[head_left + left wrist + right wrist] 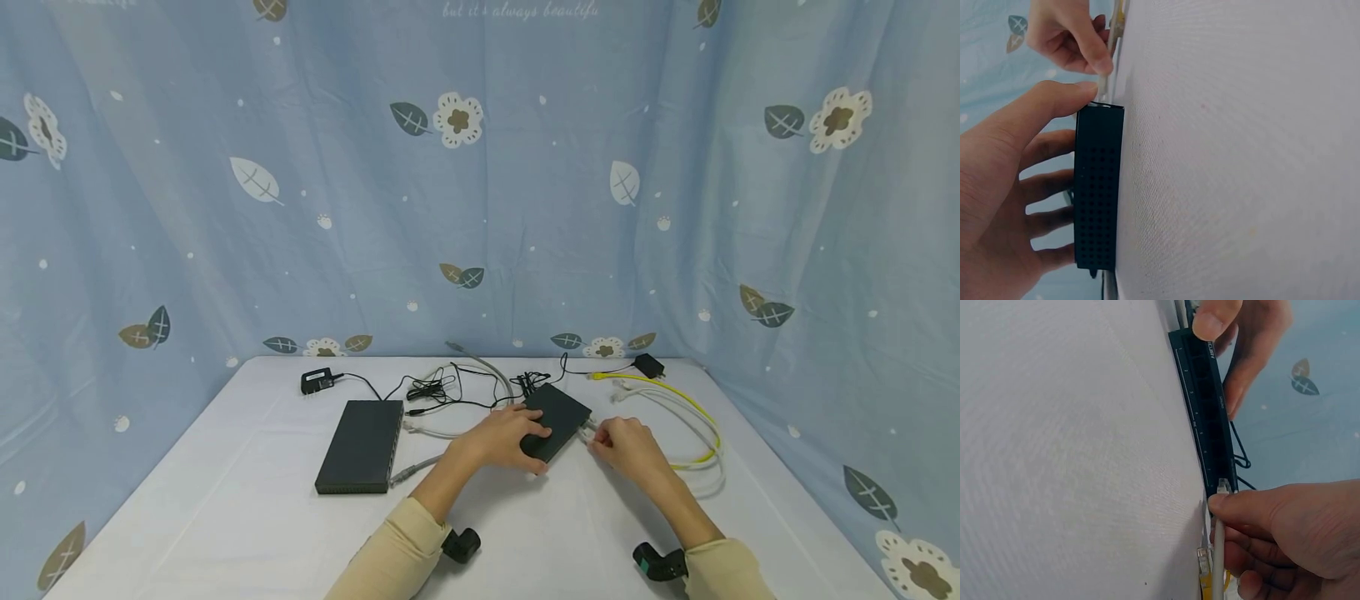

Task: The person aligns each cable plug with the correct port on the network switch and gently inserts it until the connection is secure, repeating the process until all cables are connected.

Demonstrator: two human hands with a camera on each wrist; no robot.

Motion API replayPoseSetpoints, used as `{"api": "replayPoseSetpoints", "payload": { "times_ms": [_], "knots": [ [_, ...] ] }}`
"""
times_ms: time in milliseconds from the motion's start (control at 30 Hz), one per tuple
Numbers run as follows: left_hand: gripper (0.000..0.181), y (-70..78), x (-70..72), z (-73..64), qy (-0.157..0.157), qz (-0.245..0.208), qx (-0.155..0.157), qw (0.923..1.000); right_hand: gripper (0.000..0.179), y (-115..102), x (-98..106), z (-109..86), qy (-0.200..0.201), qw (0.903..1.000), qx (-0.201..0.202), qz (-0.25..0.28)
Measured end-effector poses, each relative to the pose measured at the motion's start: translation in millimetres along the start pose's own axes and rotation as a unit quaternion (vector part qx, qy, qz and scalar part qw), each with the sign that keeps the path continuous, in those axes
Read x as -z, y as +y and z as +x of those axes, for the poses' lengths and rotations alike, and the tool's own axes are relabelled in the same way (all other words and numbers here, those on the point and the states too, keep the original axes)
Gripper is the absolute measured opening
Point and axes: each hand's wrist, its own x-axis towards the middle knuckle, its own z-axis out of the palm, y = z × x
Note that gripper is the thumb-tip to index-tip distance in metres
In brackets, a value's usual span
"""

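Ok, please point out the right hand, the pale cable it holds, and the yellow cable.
Right hand (632,447), head view: back of hand.
Pale cable (1219,559), right wrist view: outer sheath.
Yellow cable (703,411), head view: curved part.

tabletop workspace, room type unclear | blue leaf-print curtain (525,208) | white table (225,500) | network cables (1219,562)

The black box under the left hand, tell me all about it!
The black box looks thin and metal. One narrow side has a row of ports; another has round holes. It sits diagonally on the white table. The left hand rests on top. The right hand holds a clear plug at an end port; I can't tell if it's in.
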Motion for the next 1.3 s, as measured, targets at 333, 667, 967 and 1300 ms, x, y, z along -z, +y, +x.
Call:
{"api": "replayPoseSetpoints", "payload": {
  "times_ms": [333,667,967,1300],
  "knots": [
    [0.059,2.7,2.6,-1.0,0.0,-0.002,0.003,1.0,0.015,-2.6,1.4,0.2,-0.002,1.0,-0.007,0.003],
    [0.059,1.2,0.0,0.3,0.001,0.001,0.012,0.9999,0.015,-1.8,-1.0,1.2,0.023,0.9997,0.012,0.0],
    [0.061,9.7,2.4,-0.8,0.002,0.014,-0.001,0.9999,0.01,-0.9,2.7,0.0,0.014,0.9997,-0.019,-0.01],
    [0.058,12.3,1.6,-1.7,-0.006,0.014,0.012,0.9998,0.011,0.8,8.7,0.9,-0.034,0.9978,-0.057,-0.002]
  ]
}}
